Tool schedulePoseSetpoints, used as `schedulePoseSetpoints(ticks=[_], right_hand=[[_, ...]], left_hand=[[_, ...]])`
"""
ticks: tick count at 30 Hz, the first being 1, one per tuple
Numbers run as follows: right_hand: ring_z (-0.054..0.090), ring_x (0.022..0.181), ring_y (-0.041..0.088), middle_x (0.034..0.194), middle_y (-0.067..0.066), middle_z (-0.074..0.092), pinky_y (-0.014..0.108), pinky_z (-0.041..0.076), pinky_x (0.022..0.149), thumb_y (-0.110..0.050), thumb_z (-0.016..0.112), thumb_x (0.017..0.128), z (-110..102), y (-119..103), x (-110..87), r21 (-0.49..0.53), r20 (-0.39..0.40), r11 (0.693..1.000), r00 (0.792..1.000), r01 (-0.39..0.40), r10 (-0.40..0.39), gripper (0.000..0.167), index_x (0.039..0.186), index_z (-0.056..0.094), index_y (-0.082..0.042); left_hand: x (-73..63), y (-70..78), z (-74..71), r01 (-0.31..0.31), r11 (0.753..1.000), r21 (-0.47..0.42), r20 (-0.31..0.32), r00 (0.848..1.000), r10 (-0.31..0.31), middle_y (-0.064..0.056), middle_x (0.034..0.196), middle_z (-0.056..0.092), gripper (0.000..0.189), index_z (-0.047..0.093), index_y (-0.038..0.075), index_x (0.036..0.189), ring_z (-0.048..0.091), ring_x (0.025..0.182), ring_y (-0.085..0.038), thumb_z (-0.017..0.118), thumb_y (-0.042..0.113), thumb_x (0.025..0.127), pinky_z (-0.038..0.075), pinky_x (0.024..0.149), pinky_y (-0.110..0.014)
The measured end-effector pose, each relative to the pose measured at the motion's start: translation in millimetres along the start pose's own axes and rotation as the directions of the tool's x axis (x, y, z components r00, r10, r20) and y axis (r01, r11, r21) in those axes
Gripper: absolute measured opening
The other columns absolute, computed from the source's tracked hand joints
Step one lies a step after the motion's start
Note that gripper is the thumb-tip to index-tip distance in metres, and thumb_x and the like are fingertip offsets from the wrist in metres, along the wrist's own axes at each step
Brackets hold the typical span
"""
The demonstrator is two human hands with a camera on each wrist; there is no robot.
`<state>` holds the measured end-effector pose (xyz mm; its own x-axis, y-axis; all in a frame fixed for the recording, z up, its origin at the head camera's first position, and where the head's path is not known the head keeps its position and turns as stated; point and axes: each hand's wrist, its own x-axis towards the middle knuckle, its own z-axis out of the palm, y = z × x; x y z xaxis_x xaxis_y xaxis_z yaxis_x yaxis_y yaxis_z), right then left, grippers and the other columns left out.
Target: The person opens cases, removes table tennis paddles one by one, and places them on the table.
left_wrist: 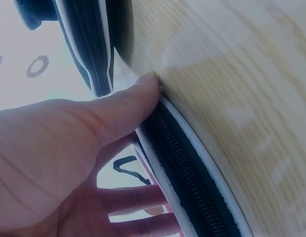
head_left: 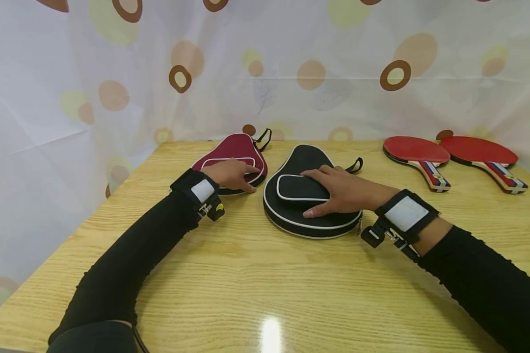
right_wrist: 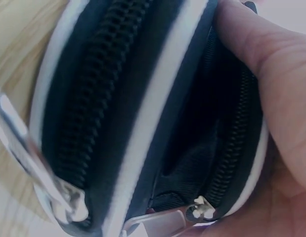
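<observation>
A maroon paddle case (head_left: 227,149) with white piping lies at the left back, and my left hand (head_left: 231,174) rests on its pocket side. In the left wrist view the left thumb (left_wrist: 128,103) lies at the black zippered edge (left_wrist: 185,168), with straight fingers across the case. Right of it is a black paddle case (head_left: 309,159), also white-piped, with a front pocket. My right hand (head_left: 340,189) rests across that pocket, fingers spread over its top and thumb lower down. Up close in the right wrist view are its zipper (right_wrist: 103,79) and metal zipper pull (right_wrist: 34,153).
Two red table tennis paddles (head_left: 417,149) (head_left: 479,149) lie side by side at the right back, handles toward me. Both cases have black loops at their right. The wooden table (head_left: 229,289) extends toward me, and a patterned curtain (head_left: 265,63) hangs behind.
</observation>
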<state>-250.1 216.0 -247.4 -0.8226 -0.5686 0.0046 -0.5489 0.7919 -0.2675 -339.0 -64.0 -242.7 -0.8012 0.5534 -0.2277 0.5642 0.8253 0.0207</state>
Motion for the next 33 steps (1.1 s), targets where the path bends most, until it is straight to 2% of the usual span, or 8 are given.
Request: schedulePoseSetpoints(ticks=[8,13,33], right_hand=[[0.042,0.126,0.046,0.142,0.023,0.043,0.062,0.038,0.103,-0.053,0.075,0.087,1,2,-1.0,0.001,-0.002,1.0,1.0,-0.012,0.012,0.09,0.156,0.035,-0.01],[0.043,0.126,0.045,0.14,0.023,0.044,0.062,0.039,0.102,-0.054,0.074,0.087,2,2,-1.6,0.003,-0.006,1.0,1.0,-0.008,0.008,0.091,0.155,0.035,-0.01],[0.044,0.123,0.044,0.137,0.021,0.046,0.061,0.04,0.101,-0.053,0.075,0.087,2,2,-2.4,0.002,-0.02,1.0,1.0,-0.002,0.002,0.089,0.155,0.036,-0.011]], left_hand=[[-3.2,-10.5,0.1,-0.013,1.0,-0.014,0.004,1.0,0.013,-0.017,0.157,0.04,0.065,0.042,0.015,0.155,0.034,0.147,-0.031,0.066,0.036,0.098,0.029,0.118,-0.048],[-8.8,-16.7,-1.0,0.004,1.0,-0.024,0.022,1.0,-0.004,-0.017,0.158,0.039,0.066,0.042,0.015,0.155,0.033,0.148,-0.032,0.066,0.036,0.098,0.028,0.118,-0.05],[-25.7,-52.6,5.1,0.006,0.996,-0.094,0.026,1.0,-0.004,-0.02,0.158,0.037,0.063,0.041,0.01,0.155,0.031,0.148,-0.036,0.065,0.03,0.1,0.029,0.117,-0.052]])
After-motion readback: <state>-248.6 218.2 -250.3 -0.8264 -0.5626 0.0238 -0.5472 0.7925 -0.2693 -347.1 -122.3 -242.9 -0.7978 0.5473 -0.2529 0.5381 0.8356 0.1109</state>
